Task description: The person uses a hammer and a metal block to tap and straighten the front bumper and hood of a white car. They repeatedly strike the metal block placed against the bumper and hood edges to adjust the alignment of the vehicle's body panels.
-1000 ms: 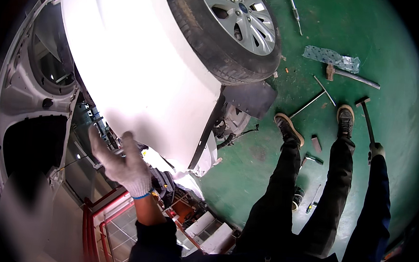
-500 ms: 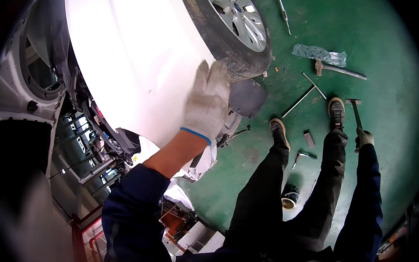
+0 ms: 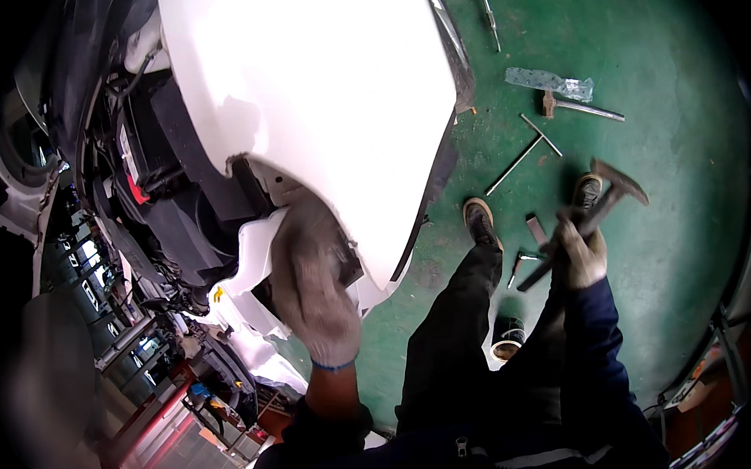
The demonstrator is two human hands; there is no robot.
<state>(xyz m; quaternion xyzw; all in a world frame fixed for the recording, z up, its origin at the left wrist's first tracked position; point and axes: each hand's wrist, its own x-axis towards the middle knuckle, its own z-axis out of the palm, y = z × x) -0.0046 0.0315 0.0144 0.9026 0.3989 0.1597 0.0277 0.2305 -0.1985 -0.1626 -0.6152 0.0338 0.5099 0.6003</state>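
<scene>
My left hand [image 3: 316,291], in a grey-white work glove, reaches into the opening at the front corner of the white car fender [image 3: 341,86]. Its fingers are smeared by motion and partly lost in shadow, so what they touch is unclear. White bodywork [image 3: 258,249] with a curved edge lies just left of this hand. My right hand [image 3: 582,254], gloved too, is closed round the dark handle of a hammer [image 3: 624,183]. The hammer is raised above the floor in front of my right leg, its head pointing up and to the right.
On the green floor lie a T-handle wrench [image 3: 517,161], a second hammer [image 3: 585,108], a clear plastic wrapper [image 3: 548,82], a ratchet [image 3: 518,265] and a grey block [image 3: 536,227]. An open can [image 3: 507,339] stands between my legs. The engine bay [image 3: 172,183] is exposed at left.
My left hand has left the fender surface near the tyre and gone down into the front opening. My right hand has lifted the hammer inward. The view has shifted, and the fender now covers the wheel.
</scene>
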